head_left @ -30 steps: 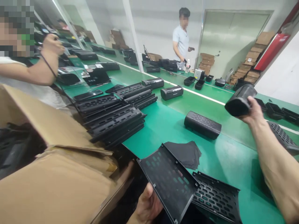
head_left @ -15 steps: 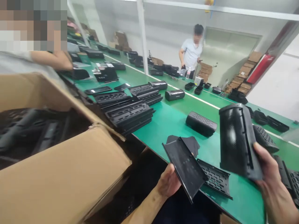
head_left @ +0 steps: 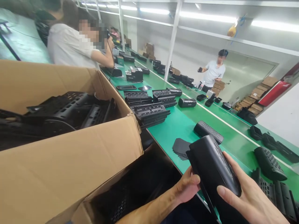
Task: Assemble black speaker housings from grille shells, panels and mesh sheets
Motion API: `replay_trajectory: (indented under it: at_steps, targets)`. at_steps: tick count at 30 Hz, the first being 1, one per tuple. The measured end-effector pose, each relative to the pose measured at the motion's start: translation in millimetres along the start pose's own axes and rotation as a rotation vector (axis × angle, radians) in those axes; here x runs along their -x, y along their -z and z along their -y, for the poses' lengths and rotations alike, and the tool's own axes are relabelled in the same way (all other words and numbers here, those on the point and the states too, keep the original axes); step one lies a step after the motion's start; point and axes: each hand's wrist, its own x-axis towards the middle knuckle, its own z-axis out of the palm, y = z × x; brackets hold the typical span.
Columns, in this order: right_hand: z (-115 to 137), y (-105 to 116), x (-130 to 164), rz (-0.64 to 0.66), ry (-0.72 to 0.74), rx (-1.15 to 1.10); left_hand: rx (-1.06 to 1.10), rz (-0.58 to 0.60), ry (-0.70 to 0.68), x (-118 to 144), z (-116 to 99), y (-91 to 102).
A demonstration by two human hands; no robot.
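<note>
My right hand (head_left: 241,189) grips a black plastic housing (head_left: 213,158) with rounded sides and slotted vents, its thumb on the near side and its fingers along the far side. On the housing's left side, my left hand (head_left: 188,186) is closed on the edge of a black plastic panel (head_left: 205,191), which lies against or very close to the housing. Whether the two parts are joined cannot be seen. A stack of thin dark sheets (head_left: 181,147) lies on the green bench just beyond my left hand. Behind the held housing rests another vented housing (head_left: 206,129).
A large cardboard box (head_left: 93,161) at my left holds black slotted parts (head_left: 77,105). Stacked slotted panels (head_left: 151,112) sit near the bench edge. More vented parts (head_left: 271,163) lie at right. One person sits at far left; another stands across the bench.
The panel in my left hand and the housing in my right hand, apart before, have come together. The housing has moved left and tilted. My view has turned left and up.
</note>
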Motion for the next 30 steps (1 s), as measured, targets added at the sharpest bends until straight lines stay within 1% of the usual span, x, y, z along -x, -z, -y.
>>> replay_trajectory:
  at_steps: [3, 6, 12, 18, 24, 28, 30]
  targets:
    - [-3.5, -4.8, -0.1, 0.02, -0.002, 0.025, -0.03, 0.029, -0.013, -1.8, -1.7, -3.9]
    - [-5.0, -8.4, -0.2, 0.021, -0.015, 0.051, -0.035, 0.033, -0.001, -2.4, -0.1, -2.0]
    - [-4.7, -9.8, -1.9, 0.001, 0.001, 0.075, -0.024, 0.013, 0.027, -1.7, 5.1, 6.2]
    - [-6.0, -15.3, -2.5, -0.021, -0.004, 0.122, -0.053, -0.015, 0.031, -4.1, 2.2, 6.5]
    - [-1.9, -16.2, -3.0, 0.024, -0.024, 0.128, -0.076, 0.03, 0.049, -7.2, -2.5, 2.9]
    - [-2.1, -8.3, -12.5, 0.087, -0.061, 0.156, -0.07, -0.023, 0.093, -10.9, -0.5, 1.2]
    - [-6.2, -3.0, -12.8, 0.133, -0.064, 0.13, -0.078, -0.034, 0.089, -13.4, -3.2, -0.4]
